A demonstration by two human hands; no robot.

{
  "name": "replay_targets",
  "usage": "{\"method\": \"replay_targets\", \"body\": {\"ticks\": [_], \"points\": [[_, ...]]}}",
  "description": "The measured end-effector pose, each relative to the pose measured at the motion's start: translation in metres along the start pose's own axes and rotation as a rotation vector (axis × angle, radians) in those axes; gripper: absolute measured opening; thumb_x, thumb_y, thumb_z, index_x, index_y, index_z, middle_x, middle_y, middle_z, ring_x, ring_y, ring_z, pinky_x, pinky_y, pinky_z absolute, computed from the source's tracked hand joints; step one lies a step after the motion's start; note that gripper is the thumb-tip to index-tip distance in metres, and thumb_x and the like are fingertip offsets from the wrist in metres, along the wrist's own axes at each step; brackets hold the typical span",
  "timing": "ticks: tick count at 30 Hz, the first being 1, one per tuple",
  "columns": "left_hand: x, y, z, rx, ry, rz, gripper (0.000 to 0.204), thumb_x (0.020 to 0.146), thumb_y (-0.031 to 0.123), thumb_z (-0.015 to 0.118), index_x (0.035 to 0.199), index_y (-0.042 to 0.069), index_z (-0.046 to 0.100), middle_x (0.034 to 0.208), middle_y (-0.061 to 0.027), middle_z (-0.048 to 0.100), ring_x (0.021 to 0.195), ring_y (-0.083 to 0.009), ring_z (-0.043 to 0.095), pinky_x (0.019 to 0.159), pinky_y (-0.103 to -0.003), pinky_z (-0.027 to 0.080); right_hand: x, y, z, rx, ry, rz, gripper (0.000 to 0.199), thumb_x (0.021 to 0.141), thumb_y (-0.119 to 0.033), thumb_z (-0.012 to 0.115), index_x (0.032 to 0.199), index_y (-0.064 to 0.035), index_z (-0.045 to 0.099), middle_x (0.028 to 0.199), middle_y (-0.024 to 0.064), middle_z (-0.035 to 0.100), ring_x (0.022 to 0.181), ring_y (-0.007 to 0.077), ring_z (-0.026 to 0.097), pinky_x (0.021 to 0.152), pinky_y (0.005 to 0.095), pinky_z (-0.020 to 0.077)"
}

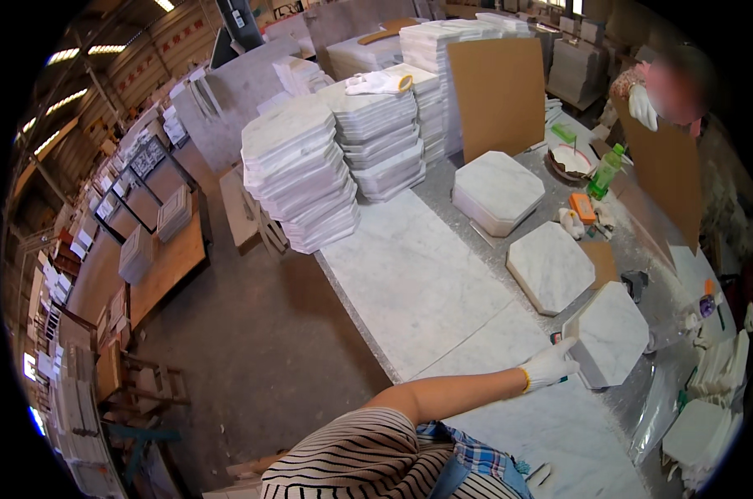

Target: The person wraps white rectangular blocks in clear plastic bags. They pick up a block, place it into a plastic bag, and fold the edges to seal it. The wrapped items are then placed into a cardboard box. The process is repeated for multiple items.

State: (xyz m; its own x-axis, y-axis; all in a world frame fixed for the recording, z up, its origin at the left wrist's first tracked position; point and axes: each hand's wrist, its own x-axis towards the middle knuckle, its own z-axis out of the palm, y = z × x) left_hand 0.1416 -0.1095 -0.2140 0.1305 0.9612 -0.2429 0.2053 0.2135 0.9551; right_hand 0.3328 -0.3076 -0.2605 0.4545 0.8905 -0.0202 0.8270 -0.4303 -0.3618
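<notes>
White octagonal marble stack (607,334): sitting on the grey, dusty tabletop (436,179), bevel-cornered, grey-veined.
White-gloved left hand (549,366): right at the stack's left side, yellow cuff showing; fingers reach toward it, spread and grip impossible to tell.
Dark-rimmed round bowl (571,163): well beyond the stack, white paste-like stuff inside.
Green plastic bottle (606,172): also beyond the stack, upright, contents unclear.
Smooth white marble slab (409,274): stretching out flat, left of the stack.
</notes>
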Motion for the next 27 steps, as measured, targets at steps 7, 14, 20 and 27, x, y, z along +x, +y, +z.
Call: {"method": "replay_targets", "body": {"ticks": [7, 14, 20, 27], "points": [[-0.001, -0.008, 0.006, -0.156, 0.009, -0.059, 0.074, 0.091, 0.024, 0.066, 0.155, 0.005, 0.033, 0.076, -0.0066, 0.062, 0.06, -0.0147, 0.057, 0.055, -0.032, 0.048, -0.009, 0.007, -0.001, 0.003, 0.002, -0.002, 0.037, 0.101, -0.039, 0.055, 0.114, -0.0074, 0.07, 0.098, 0.0228, 0.071, 0.087, 0.041, 0.068, 0.073, 0.0467, 0.053], [0.006, -0.019, 0.009, -0.214, -0.063, 0.012, 0.07, 0.094, 0.016, 0.059, 0.156, 0.004, 0.031, 0.08, -0.0036, 0.057, 0.064, -0.0119, 0.052, 0.055, -0.029, 0.046, -0.021, 0.014, -0.026, 0.057, -0.003, 0.041, 0.034, 0.101, -0.036, 0.057, 0.11, -0.0062, 0.071, 0.095, 0.0228, 0.071, 0.084, 0.0409, 0.067, 0.073, 0.0464, 0.053], [0.002, -0.004, -0.002, -0.362, -0.058, -0.07, 0.059, 0.093, 0.011, 0.061, 0.147, 0.002, 0.04, 0.097, -0.0077, 0.056, 0.074, -0.0136, 0.059, 0.06, -0.028, 0.051, -0.014, 0.015, -0.028, 0.134, 0.021, -0.082, 0.026, 0.099, -0.029, 0.06, 0.102, -0.0061, 0.073, 0.091, 0.0204, 0.071, 0.08, 0.0385, 0.068, 0.073, 0.0448, 0.0539], [0.005, 0.013, -0.006, -0.375, 0.02, -0.049, 0.059, 0.093, 0.009, 0.062, 0.147, 0.002, 0.039, 0.099, -0.0066, 0.053, 0.08, -0.0157, 0.062, 0.065, -0.031, 0.056, -0.017, 0.013, -0.034, 0.21, 0.113, -0.117, 0.023, 0.098, -0.027, 0.061, 0.101, -0.0071, 0.073, 0.092, 0.0205, 0.07, 0.082, 0.039, 0.068, 0.075, 0.0444, 0.0537]]}}
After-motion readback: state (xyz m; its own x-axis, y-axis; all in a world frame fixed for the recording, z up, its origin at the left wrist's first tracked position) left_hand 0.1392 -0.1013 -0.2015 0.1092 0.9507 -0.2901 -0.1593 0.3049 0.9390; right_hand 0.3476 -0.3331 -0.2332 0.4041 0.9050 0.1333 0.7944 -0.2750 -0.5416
